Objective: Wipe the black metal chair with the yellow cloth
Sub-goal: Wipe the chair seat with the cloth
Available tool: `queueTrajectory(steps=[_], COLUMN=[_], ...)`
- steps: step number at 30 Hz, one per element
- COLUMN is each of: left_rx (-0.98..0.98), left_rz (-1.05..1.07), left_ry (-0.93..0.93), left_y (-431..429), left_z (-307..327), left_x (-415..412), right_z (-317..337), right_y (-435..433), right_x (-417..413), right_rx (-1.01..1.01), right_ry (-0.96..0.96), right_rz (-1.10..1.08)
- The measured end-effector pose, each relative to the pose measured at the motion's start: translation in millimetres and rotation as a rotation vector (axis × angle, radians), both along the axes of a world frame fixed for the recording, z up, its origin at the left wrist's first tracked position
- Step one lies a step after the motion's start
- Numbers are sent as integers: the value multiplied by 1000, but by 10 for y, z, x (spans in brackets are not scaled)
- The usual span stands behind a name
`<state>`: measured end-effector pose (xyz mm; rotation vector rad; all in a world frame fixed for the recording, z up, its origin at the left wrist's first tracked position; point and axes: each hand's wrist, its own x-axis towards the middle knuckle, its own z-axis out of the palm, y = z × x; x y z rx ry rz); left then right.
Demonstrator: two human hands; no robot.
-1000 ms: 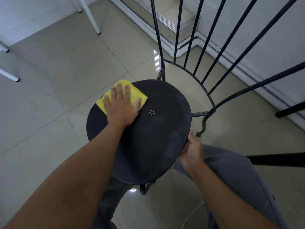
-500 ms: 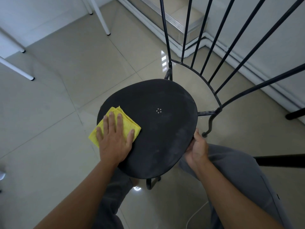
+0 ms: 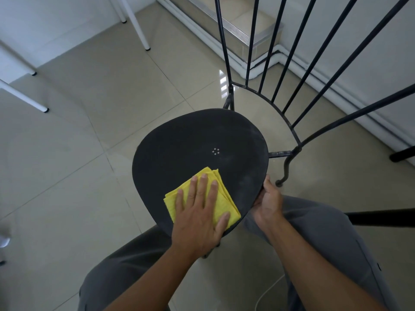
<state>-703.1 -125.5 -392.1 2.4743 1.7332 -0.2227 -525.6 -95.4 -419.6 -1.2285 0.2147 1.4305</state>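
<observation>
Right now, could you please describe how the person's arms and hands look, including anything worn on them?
The left arm and right arm are bare, with no sleeve in view. The left hand and right hand wear no gloves, and neither wrist shows a watch or band. No ring shows on the left hand's fingers. The legs are in grey trousers.

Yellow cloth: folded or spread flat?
Folded: yellow cloth shows stacked layer edges along its right side, a compact pad under the left hand on the seat.
</observation>
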Motion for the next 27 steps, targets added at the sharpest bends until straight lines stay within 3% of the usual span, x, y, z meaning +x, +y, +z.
queueTrajectory(steps=[10,18,27], left_rx=[13,61,73], left_rz=[-70,-32,150], left_ry=[-120,-158,-138], left_y=[542,1314,1952], left_z=[-82,-160,-140], left_x=[774,1141,689], right_z=[6,-14,-63], right_y=[2,0,-12], right_x=[29,43,45], right_rx=[-41,18,6], right_ry=[90,-3,-56], right_rz=[58,42,55])
